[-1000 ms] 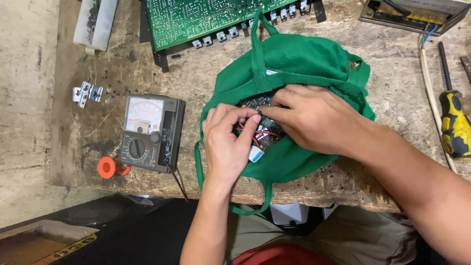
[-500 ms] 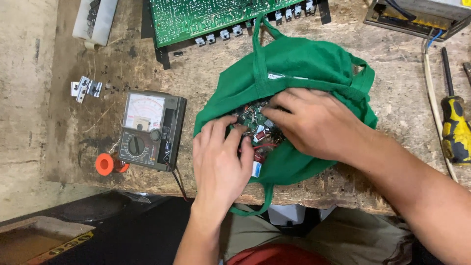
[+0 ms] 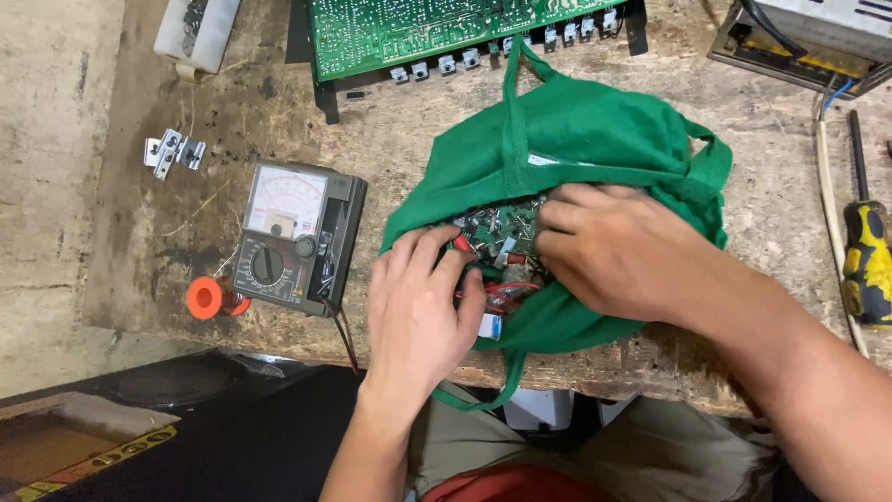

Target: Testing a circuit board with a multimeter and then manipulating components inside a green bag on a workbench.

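Inside green bag (image 3: pixel 595 139), left hand (image 3: pixel 418 307) and right hand (image 3: pixel 618 246) spread on components (image 3: pixel 492 232), gripping nothing.

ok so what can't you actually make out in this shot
- Head view: the fingertips of the right hand are buried in the green bag, so any grasp is hidden.
- The left hand covers parts of the small components; too small to identify.
- The circuit board and metal box are cut off by the top edge.
- The screwdriver handle is cut off by the right edge.
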